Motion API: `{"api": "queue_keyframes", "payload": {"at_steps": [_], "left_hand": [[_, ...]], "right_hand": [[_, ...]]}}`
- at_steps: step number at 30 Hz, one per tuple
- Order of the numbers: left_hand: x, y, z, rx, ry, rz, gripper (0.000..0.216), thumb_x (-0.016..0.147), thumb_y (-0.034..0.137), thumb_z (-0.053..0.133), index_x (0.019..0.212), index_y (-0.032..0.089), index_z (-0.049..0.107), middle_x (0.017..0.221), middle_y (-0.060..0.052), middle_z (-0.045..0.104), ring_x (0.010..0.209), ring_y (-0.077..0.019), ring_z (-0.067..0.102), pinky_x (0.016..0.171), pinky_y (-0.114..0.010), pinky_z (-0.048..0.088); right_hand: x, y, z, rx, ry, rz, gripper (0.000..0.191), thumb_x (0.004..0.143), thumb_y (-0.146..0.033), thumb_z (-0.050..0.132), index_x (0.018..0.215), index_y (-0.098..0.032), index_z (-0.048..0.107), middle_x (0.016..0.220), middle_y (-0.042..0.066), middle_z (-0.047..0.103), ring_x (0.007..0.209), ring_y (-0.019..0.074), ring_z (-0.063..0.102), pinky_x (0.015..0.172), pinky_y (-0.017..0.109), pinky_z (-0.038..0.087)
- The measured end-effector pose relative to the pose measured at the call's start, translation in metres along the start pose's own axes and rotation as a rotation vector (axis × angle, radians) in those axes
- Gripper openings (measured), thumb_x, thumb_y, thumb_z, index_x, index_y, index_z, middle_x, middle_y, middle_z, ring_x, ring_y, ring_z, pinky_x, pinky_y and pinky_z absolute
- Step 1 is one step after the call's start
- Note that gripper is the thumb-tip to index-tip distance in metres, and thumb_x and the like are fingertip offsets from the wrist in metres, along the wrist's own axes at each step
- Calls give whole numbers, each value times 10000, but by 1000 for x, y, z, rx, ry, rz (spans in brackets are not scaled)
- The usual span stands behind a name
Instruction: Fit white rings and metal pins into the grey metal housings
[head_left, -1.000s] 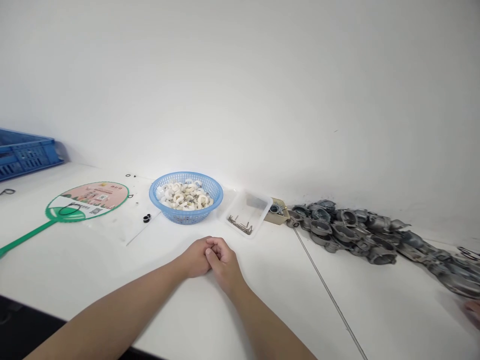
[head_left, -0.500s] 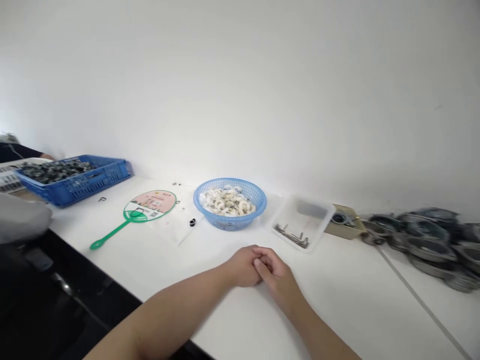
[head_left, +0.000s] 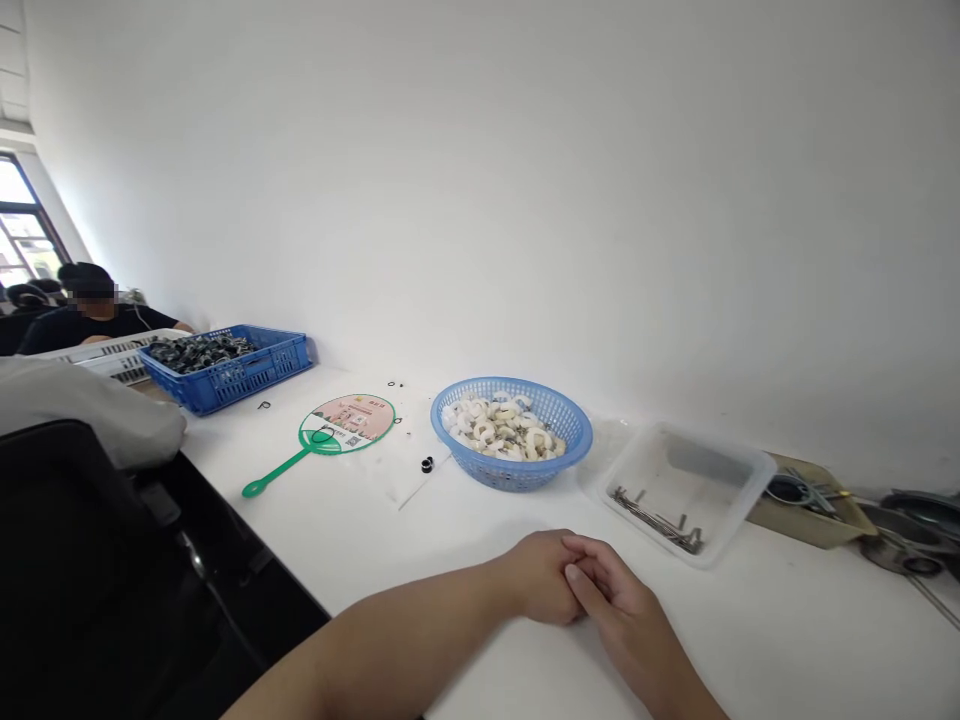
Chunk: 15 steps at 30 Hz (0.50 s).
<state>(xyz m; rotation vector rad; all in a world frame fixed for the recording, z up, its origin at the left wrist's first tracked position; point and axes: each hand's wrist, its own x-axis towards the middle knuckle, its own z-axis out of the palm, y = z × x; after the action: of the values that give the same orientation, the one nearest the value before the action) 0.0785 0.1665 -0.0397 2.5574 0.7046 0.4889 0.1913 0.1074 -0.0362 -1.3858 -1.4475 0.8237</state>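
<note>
- White table (head_left: 795, 620): both forearms rest across it, and it runs on to the wall.
- Blue crate (head_left: 225, 385): far off at 10 o'clock from the hands, full of dark metal parts (head_left: 199, 350), with a seated co-worker (head_left: 82, 315) just beyond it.
- Clear plastic tray (head_left: 697, 480): near, at 1 o'clock, with bent metal pins (head_left: 656, 520) inside.
- Blue basket (head_left: 510, 475): near, at 11 o'clock, heaped with white rings (head_left: 502, 432); the fingers touch neither.
- Green hand fan (head_left: 346, 422): at 10 o'clock.
- Left hand (head_left: 541, 578) and right hand (head_left: 619, 610): clasped together on the table, holding no object.
- Right fingers (head_left: 589, 580): closed over the left hand.
- Small black ring (head_left: 427, 464): at 11 o'clock, just beside the basket.
</note>
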Motion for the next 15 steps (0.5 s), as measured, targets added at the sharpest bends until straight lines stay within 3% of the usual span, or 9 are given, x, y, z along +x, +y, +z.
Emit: {"api": "queue_keyframes", "payload": {"at_steps": [15], "left_hand": [[-2, 0, -6, -19, -1, 79, 346, 691, 45, 463, 992, 176, 573, 1003, 2, 632, 923, -135, 571, 804, -214, 459]], "right_hand": [[2, 1, 0, -35, 25, -15, 388, 719, -497, 485, 979, -215, 544, 734, 14, 641, 752, 201, 618, 725, 299, 471]]}}
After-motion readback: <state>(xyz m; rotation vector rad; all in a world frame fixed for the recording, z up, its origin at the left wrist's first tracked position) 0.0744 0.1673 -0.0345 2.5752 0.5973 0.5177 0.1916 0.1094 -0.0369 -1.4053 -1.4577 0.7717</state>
